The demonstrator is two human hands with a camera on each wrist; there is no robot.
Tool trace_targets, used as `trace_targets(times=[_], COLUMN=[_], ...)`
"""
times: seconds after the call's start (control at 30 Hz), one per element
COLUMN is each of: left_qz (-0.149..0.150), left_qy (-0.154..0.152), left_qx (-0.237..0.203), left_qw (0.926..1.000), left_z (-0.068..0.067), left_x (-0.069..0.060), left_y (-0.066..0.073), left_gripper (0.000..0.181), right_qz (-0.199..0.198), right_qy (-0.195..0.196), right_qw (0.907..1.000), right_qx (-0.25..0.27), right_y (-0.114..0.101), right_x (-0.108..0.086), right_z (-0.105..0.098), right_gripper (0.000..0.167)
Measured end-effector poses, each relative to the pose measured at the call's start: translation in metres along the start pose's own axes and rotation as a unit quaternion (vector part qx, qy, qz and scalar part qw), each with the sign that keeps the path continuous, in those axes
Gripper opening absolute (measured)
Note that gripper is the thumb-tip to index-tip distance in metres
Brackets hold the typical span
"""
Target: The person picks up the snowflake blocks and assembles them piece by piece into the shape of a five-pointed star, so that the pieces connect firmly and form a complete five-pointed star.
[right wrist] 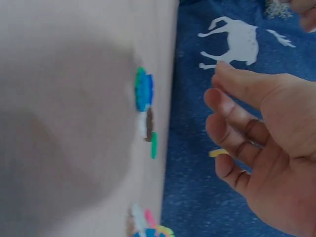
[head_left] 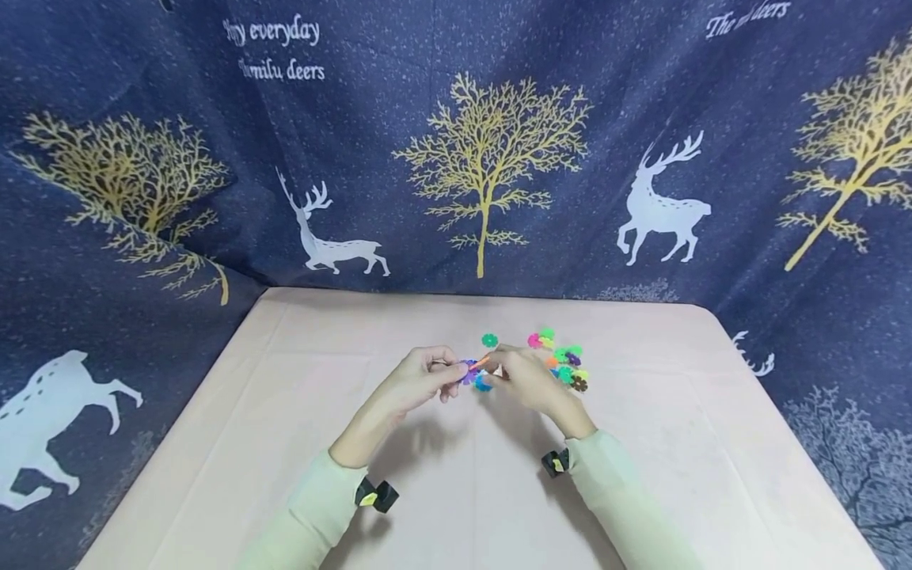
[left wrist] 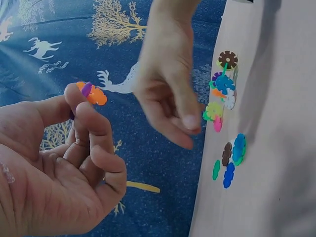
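Note:
My left hand (head_left: 426,376) pinches a purple snowflake disc (head_left: 468,374) between thumb and fingertips above the table. An orange snowflake disc (left wrist: 100,97) sits crosswise against the purple one; the fingers cover where they meet. My right hand (head_left: 529,378) is beside these discs, its fingers loosely bent. In the right wrist view, nothing lies between the right fingers, and the left wrist view has that hand apart from the discs. Below the hands, a blue disc (head_left: 484,385) lies on the table, with a green disc (head_left: 489,340) farther back.
A loose group of coloured discs, among them a brown disc (head_left: 579,384) and a pink disc (head_left: 534,340), lies to the right of the hands. The pale tablecloth (head_left: 285,443) covers the table. A dark blue curtain (head_left: 442,237) with deer and trees hangs behind it.

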State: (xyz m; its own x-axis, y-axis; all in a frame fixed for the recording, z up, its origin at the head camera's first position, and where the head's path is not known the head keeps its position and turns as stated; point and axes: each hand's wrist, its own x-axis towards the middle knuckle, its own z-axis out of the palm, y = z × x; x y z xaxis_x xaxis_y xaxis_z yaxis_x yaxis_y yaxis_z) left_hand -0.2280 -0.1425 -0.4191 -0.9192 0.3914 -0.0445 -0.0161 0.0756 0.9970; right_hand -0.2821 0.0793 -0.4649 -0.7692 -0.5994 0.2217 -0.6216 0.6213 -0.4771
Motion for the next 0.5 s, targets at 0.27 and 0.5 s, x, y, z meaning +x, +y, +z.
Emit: trace_targets(times=[0.27, 0.5], left_qz=[-0.001, -0.006], left_qy=[-0.005, -0.007], left_qx=[0.012, 0.007], left_qw=[0.9999, 0.9999], left_z=[-0.002, -0.005], left_x=[-0.001, -0.003], left_y=[0.0, 0.0], left_gripper=[0.013, 0.018], right_qz=[0.058, 0.065], right_qy=[-0.044, -0.047], right_qw=[0.9971, 0.9954], right_qx=[-0.02, -0.052], right_y=[0.01, 0.016], right_x=[0.012, 0.014], right_z=[0.014, 0.025], right_gripper=[0.019, 0.027])
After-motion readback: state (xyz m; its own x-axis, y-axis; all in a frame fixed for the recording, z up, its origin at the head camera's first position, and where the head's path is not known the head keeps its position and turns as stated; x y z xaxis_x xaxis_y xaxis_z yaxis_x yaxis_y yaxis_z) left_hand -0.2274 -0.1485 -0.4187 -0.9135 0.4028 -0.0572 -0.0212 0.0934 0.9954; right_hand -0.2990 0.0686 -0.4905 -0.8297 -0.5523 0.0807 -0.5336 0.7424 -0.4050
